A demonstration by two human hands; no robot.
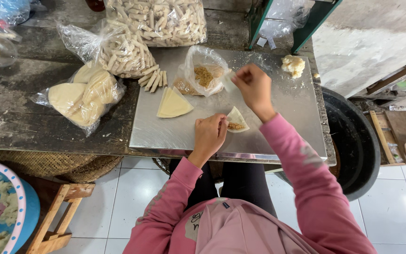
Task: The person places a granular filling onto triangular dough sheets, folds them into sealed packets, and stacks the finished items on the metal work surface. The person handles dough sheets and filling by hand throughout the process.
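Observation:
On the metal sheet [287, 117] lies a small triangular wrapper [237, 117] with brown filling on it. My left hand [210, 134] rests on the wrapper's left edge, fingers curled onto it. My right hand [254, 87] hovers beside the open plastic bag of brown filling [203, 73], fingers pinched on a small white spoon. A stack of pale triangular wrappers [174, 104] lies left of the bag. A few finished rolls [153, 79] lie next to it.
Bags of finished rolls [158, 19], [123, 51] and a bag of round wrappers [83, 94] sit on the dark wooden table [24, 84]. A lump of white dough [293, 65] lies at the sheet's far right. A black tub [353, 141] stands right, a wooden stool [57, 216] left.

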